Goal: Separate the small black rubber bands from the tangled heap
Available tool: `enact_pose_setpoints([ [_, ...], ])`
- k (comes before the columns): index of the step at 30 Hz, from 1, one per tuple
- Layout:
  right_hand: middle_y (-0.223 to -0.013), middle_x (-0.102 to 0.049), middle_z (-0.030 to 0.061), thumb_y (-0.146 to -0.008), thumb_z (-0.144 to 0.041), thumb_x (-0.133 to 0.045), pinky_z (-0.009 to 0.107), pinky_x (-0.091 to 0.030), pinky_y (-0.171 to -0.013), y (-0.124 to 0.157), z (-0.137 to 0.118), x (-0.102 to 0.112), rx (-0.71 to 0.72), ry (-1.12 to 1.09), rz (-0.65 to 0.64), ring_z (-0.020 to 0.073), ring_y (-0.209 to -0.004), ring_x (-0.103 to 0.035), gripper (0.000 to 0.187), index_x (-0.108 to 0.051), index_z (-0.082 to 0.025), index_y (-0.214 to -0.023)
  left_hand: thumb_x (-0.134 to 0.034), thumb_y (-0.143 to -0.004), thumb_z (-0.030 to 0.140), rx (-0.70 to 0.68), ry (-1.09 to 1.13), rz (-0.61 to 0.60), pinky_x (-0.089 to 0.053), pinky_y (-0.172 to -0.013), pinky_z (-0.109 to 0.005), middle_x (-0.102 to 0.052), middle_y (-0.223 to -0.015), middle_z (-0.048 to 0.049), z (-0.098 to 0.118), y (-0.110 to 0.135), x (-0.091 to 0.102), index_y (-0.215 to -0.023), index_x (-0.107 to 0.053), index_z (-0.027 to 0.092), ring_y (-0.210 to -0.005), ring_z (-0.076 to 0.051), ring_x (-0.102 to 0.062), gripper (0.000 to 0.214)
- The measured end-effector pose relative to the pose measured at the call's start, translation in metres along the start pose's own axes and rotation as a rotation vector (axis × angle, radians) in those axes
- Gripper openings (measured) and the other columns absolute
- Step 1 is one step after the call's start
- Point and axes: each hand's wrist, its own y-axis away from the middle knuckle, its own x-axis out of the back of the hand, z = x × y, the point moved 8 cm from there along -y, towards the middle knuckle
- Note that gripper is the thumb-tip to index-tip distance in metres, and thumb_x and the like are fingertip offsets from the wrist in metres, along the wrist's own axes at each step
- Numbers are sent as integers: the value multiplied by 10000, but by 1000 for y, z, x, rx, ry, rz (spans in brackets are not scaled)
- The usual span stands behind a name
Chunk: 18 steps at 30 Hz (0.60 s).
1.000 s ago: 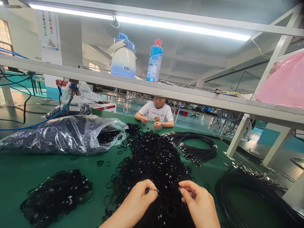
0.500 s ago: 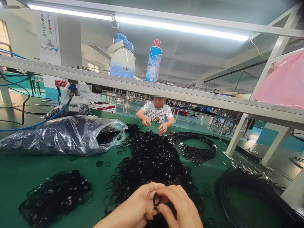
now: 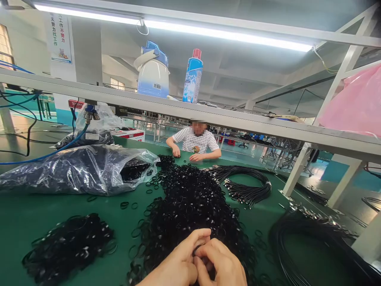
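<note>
At the bottom middle, my left hand (image 3: 175, 264) and my right hand (image 3: 222, 264) are pressed together over the near end of a big heap of black rubber rings (image 3: 190, 206). Both hands are closed in a pinch, fingertips meeting on a small black ring (image 3: 197, 250) that barely shows between them. The heap runs away from me across the green table (image 3: 18, 222).
A smaller pile of rings (image 3: 68, 246) lies at front left. A clear bag of black parts (image 3: 77, 169) sits behind it. Black cable bundles (image 3: 247, 186) lie to the right and at the far right (image 3: 312, 238). A person in a striped shirt (image 3: 195, 141) works opposite. A shelf rail (image 3: 190, 113) carries a spray can (image 3: 193, 77).
My hands, apart a second ago, came together on a ring and have dropped lower, closing tighter so the ring is mostly covered. The person opposite has shifted their hands.
</note>
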Motion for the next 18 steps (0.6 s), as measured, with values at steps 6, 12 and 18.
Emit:
enact_pose_setpoints([
  [6, -578, -637, 13, -681, -332, -602, 216, -380, -467, -6, 38, 3, -389, -455, -53, 146, -525, -545, 186, -688, -176, -630, -481, -588, 73, -120, -376, 173, -279, -1026, -365, -502, -1325, 16, 18, -1, 22, -1019, -645, 265, -1248, -230, -387, 499],
  [12, -600, -669, 27, -635, -356, -652, 249, -413, -560, -8, 39, 11, -465, -554, -66, 171, -586, -550, 190, -701, -175, -605, -447, -730, 188, -219, -701, 379, -384, -754, -301, -626, -891, -8, 39, 6, 31, -923, -660, 235, -842, -194, -528, 291],
  [18, -582, -661, 25, -623, -346, -662, 238, -391, -535, -9, 34, 14, -471, -555, -92, 161, -569, -535, 179, -704, -175, -590, -496, -763, 278, -192, -676, 327, -360, -669, -253, -609, -744, 13, 47, 10, 20, -751, -664, 184, -735, -163, -499, 193],
])
